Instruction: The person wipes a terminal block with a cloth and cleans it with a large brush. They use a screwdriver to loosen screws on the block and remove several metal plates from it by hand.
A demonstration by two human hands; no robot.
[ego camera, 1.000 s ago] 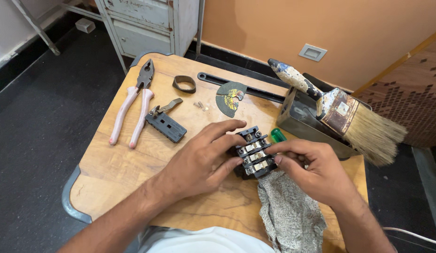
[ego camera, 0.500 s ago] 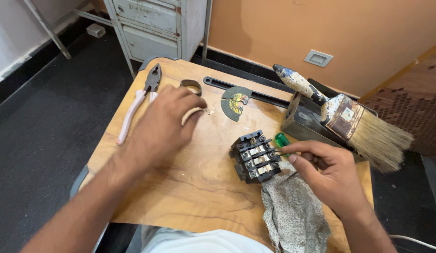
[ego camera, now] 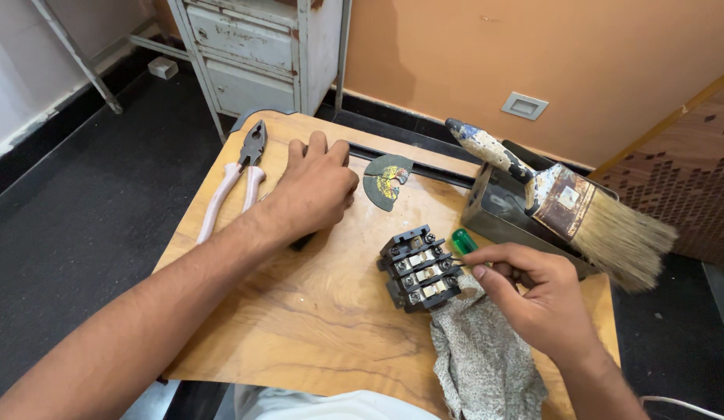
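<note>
Found the black block with screws [ego camera: 420,268] near the middle of the wooden table [ego camera: 300,327], one edge on the spotted cloth [ego camera: 479,358], likely to stop it sliding. Saw the right hand [ego camera: 533,299] pinching a small green screwdriver [ego camera: 463,239], tip right at the block, close enough to reach the screws. Saw the left hand [ego camera: 319,187] lying palm down, fingers bent together, over something dark beside the pink pliers [ego camera: 234,183]. Could not tell if it gripped anything. Spotted the big brush [ego camera: 564,198] resting up on the dark box [ego camera: 494,210], out of the way.

My left hand [ego camera: 315,190] reaches far forward, palm down, fingers curled. My right hand [ego camera: 533,299] stays close, fingertips pinched together.
</note>
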